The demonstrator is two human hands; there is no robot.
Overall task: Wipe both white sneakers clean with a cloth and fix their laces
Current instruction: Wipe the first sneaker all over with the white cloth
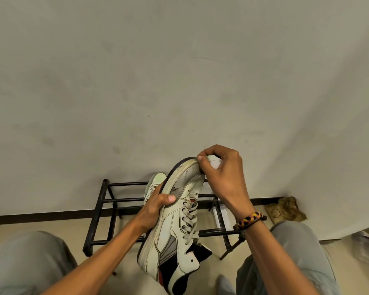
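Gripping the white sneaker (175,226) around its sole at mid-length, the left hand (156,206) holds it tilted in the air above the person's lap, toe pointing up and away, heel down near the knees; the thumb presses on the upper just beside the top eyelets, which looks like a way to keep the shoe steady against pressure at the toe. The right hand (219,177) is clenched around a wadded white cloth (213,161) and presses it to the toe cap, fingertips curled over the rim of the sole, so the wiping seems aimed at the scuffed front edge, where grey marks show. Grey laces (189,220) run up the front of the held shoe, threaded but slack, with a loose end hanging near the tongue; fixing them appears yet to come. A second sneaker (155,184), pale with a greenish tint at the toe, sits behind the left hand on the top rails of a black metal shoe rack (107,207) that stands against the wall (179,81); whether it has been cleaned cannot be told. A braided bracelet (250,220) circles the right wrist. Crumpled brown paper (285,209) lies on the floor at the rack's right end, near the wall corner.
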